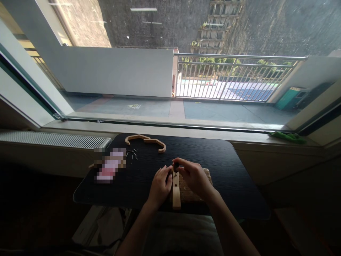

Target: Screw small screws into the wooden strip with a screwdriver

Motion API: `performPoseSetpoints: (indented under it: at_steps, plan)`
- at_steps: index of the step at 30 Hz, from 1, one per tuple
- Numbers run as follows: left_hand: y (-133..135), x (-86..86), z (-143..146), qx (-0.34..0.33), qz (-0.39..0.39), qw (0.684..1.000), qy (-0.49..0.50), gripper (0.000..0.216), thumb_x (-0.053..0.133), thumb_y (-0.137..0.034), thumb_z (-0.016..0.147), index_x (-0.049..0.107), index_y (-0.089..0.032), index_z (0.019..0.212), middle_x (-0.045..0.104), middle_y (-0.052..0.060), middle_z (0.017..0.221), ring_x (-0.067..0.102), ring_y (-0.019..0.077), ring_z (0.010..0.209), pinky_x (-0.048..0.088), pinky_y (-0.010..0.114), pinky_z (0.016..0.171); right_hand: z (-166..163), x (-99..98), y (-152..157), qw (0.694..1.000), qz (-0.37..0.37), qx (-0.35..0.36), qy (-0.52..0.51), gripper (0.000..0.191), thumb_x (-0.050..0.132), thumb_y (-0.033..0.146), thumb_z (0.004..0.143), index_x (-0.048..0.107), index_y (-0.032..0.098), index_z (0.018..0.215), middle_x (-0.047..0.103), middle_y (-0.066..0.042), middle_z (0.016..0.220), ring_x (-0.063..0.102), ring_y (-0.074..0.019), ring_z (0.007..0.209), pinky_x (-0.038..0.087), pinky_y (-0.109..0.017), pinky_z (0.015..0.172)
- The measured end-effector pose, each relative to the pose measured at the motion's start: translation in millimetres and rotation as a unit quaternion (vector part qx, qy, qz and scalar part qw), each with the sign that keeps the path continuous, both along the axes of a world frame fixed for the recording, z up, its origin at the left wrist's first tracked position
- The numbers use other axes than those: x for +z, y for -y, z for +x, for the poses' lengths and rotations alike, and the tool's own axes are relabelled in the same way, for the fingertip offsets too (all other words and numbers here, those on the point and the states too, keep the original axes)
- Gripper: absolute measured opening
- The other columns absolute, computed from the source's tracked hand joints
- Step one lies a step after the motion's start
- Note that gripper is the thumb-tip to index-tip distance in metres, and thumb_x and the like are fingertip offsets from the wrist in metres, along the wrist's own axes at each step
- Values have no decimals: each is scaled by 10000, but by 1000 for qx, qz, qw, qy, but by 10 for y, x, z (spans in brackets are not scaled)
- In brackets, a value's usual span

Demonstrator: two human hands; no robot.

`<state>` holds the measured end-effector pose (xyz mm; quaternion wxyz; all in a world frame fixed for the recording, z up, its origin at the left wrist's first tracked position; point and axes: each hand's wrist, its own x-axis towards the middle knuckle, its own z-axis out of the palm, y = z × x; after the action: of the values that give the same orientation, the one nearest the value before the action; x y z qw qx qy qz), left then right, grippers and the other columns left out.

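Observation:
My left hand [160,186] rests on the black table [229,167], fingers curled against the left side of a light wooden strip [176,193] that has small holes in it. My right hand [194,176] is over a woven, wood-framed panel [206,174] beside the strip. Its fingertips pinch a small dark thing [176,165] at the strip's far end. I cannot make out what that thing is.
Two curved wooden pieces [145,139] lie at the table's far edge. Several small dark screws [132,153] are scattered near them. A blurred pink and white item [110,165] lies at the left. A radiator [53,139] and a window sill with a green cloth [287,136] are behind.

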<state>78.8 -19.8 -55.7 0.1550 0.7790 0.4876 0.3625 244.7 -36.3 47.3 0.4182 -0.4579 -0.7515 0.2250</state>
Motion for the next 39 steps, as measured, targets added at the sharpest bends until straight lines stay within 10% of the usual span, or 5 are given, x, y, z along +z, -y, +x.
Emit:
performPoseSetpoints:
  at_steps: [28,39]
  plan:
    - [24,54,1,-5,-21,1000,3,362,435,-201,917,598,-190,1240,676,94,1251,573,278,1245,433,518,1083,-93,-205,78,993,44,-110,3,236,540,260,911,600,195,1129,690,-3,701,578,-119,488,466,-228,518]
    - [28,64,0,-2,-22,1000,1,364,440,-201,914,599,-188,1241,677,96,1249,585,277,1230,433,511,1088,-77,-176,30,999,34,-16,-39,390,432,145,938,583,249,1282,690,-70,1099,682,-167,878,566,-281,751]
